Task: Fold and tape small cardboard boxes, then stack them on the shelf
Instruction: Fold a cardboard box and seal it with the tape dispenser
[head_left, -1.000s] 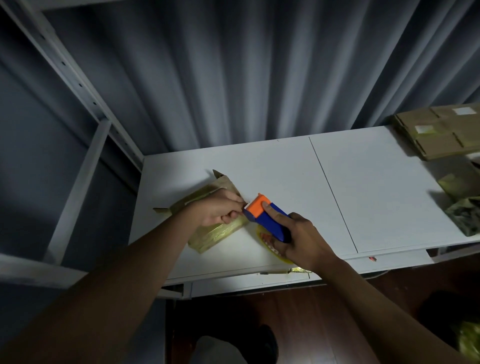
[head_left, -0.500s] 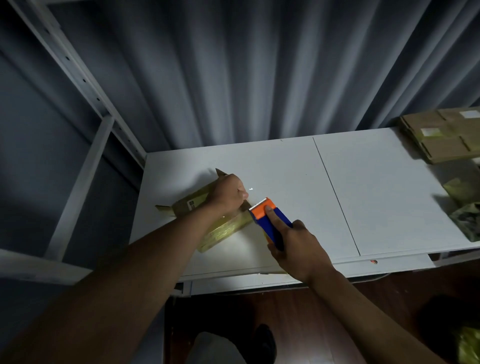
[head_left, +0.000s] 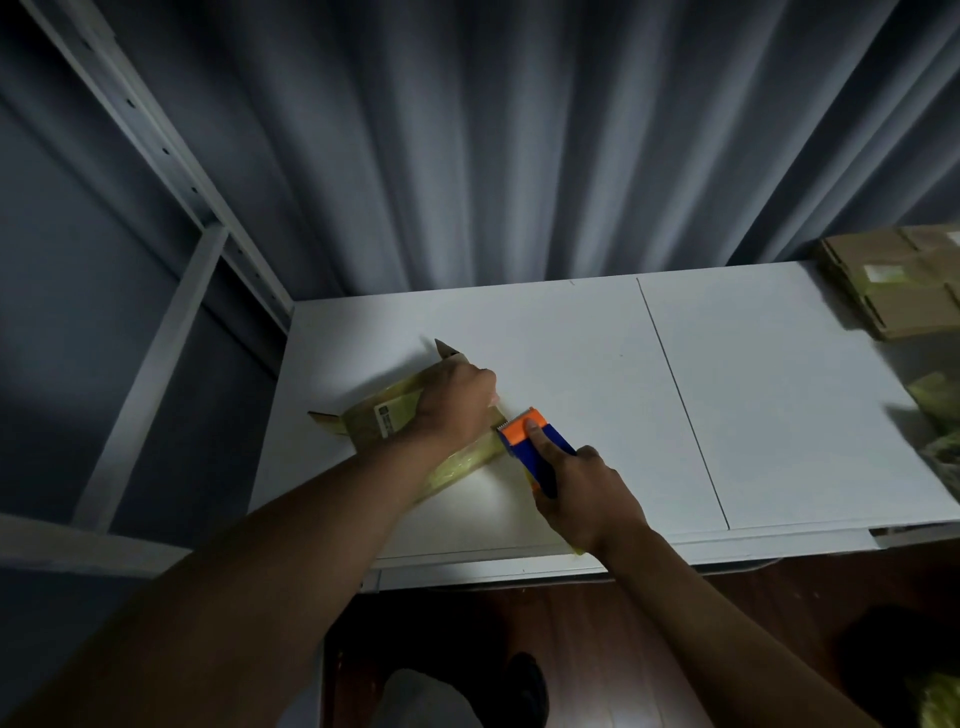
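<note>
A small brown cardboard box (head_left: 379, 421) with yellowish tape and a white label lies on the white table (head_left: 597, 364), its flaps sticking out at the left and back. My left hand (head_left: 457, 405) lies on top of the box with its fingers curled over the right end, holding it down. My right hand (head_left: 582, 493) grips a blue and orange tape dispenser (head_left: 535, 447), index finger along its top. The dispenser's toothed orange head sits at the box's right edge, just below my left hand.
A stack of flat cardboard boxes (head_left: 898, 280) lies at the table's back right corner. Crumpled yellow-green wrapping (head_left: 940, 415) sits at the right edge. A white metal shelf frame (head_left: 156, 156) stands to the left, grey curtains behind. Dark wooden floor lies below the table's front edge.
My left hand slid up onto the top of the box. The dispenser drew slightly right and down, away from my left hand's fingers; the roll under my right hand is hidden now.
</note>
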